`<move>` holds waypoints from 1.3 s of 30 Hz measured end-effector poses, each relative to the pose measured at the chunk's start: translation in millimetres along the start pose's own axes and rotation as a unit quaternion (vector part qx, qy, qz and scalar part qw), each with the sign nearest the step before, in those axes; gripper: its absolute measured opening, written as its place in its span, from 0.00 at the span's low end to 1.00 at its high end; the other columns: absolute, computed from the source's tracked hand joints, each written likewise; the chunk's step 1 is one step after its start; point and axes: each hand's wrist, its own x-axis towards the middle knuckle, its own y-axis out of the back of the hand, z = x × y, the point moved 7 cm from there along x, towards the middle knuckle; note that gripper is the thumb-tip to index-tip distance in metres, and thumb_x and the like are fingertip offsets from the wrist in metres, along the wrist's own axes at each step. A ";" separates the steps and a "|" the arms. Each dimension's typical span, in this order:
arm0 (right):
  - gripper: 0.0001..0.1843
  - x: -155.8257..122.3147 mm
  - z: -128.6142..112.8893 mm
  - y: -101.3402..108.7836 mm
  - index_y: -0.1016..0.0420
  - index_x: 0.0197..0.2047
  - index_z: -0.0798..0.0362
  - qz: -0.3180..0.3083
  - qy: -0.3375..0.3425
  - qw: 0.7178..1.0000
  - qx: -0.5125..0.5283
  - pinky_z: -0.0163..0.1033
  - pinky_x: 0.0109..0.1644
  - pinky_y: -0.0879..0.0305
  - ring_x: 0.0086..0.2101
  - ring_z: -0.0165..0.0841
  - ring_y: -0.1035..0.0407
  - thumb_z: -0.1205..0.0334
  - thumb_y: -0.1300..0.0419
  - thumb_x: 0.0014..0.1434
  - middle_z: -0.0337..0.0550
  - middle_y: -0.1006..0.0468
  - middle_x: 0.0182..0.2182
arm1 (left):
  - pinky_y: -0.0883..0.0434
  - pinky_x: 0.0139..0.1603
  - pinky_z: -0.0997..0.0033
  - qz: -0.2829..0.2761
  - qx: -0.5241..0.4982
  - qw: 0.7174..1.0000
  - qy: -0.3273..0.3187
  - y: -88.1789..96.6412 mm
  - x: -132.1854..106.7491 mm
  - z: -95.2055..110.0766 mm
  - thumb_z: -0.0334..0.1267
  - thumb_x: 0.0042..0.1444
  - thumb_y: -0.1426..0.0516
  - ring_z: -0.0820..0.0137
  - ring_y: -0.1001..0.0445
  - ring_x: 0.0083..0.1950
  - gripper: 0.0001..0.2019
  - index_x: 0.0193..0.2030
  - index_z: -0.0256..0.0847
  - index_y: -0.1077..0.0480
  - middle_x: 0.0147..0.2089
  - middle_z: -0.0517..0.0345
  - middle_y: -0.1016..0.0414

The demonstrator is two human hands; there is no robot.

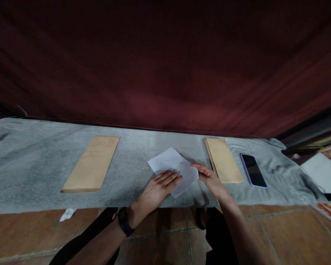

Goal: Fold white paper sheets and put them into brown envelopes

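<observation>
A folded white sheet of paper (173, 167) lies on the grey cloth-covered table (33, 162) in front of me. My left hand (157, 189) lies flat on its near left part, fingers stretched out and pressing it down. My right hand (209, 178) touches the paper's right edge with its fingertips, fingers extended and loosely together. A black watch sits on my left wrist.
A brown envelope (92, 167) lies to the left. A stack of brown envelopes (223, 160) lies just right of my right hand, with a dark phone (253, 170) beyond it. A dark red curtain hangs behind the table. Tiled floor lies below, with a white scrap (67, 214).
</observation>
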 end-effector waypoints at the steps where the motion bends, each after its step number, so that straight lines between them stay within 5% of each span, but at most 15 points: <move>1: 0.20 0.8 -1.0 -2.2 0.20 0.50 0.47 -0.009 0.028 0.999 -0.041 0.49 0.58 0.31 0.49 0.41 0.24 0.58 0.36 0.52 0.44 0.18 0.48 | 0.37 0.70 0.65 -0.006 -0.014 1.000 -0.001 0.6 0.6 -0.9 0.27 0.69 0.53 0.70 0.34 0.69 0.25 0.69 0.48 0.38 0.70 0.61 0.32; 8: 0.27 0.7 -9.3 -6.0 0.18 0.52 0.42 -0.023 0.152 0.958 -0.243 0.52 0.67 0.39 0.61 0.39 0.33 0.74 0.41 0.51 0.44 0.26 0.60 | 0.30 0.64 0.70 -0.017 -0.148 0.989 -0.002 9.0 0.7 -8.4 0.26 0.68 0.54 0.72 0.25 0.61 0.24 0.63 0.48 0.28 0.61 0.62 0.23; 14: 0.20 -4.4 -14.0 -21.0 0.17 0.50 0.43 -0.108 0.132 0.963 -0.210 0.53 0.65 0.36 0.58 0.41 0.29 0.67 0.40 0.57 0.42 0.21 0.57 | 0.32 0.67 0.63 -0.026 -0.142 0.990 0.005 23.9 -2.3 -22.6 0.28 0.67 0.51 0.69 0.27 0.63 0.22 0.61 0.50 0.27 0.63 0.60 0.24; 21: 0.11 -23.2 -21.7 -48.2 0.15 0.43 0.41 -0.172 0.155 0.928 -0.290 0.48 0.53 0.26 0.45 0.41 0.22 0.56 0.40 0.65 0.39 0.14 0.40 | 0.28 0.61 0.65 -0.075 -0.198 0.977 0.015 24.4 -19.6 -33.6 0.35 0.66 0.44 0.67 0.23 0.58 0.14 0.56 0.47 0.23 0.57 0.57 0.20; 27: 0.14 -22.9 -14.5 -53.9 0.18 0.51 0.42 -0.180 0.153 0.924 -0.301 0.46 0.63 0.33 0.56 0.39 0.27 0.59 0.38 0.63 0.40 0.18 0.53 | 0.27 0.59 0.65 -0.067 -0.265 0.960 0.059 21.6 -29.2 -45.5 0.34 0.65 0.43 0.67 0.21 0.55 0.14 0.55 0.47 0.23 0.55 0.55 0.19; 33: 0.18 -8.3 -8.5 -45.1 0.20 0.54 0.47 -0.128 0.119 0.941 -0.290 0.49 0.58 0.29 0.50 0.42 0.24 0.51 0.45 0.68 0.44 0.17 0.49 | 0.26 0.48 0.68 -0.071 -0.364 0.899 0.233 11.2 -28.9 -70.9 0.44 0.64 0.45 0.63 0.20 0.45 0.16 0.49 0.41 0.20 0.47 0.55 0.16; 39: 0.24 -3.3 6.7 -37.1 0.18 0.49 0.52 -0.079 0.071 0.959 -0.261 0.48 0.50 0.26 0.43 0.43 0.22 0.44 0.47 0.68 0.45 0.15 0.42 | 0.27 0.44 0.67 -0.024 -0.467 0.825 0.318 -6.7 -28.2 -84.4 0.51 0.60 0.44 0.63 0.23 0.40 0.21 0.46 0.36 0.19 0.39 0.55 0.18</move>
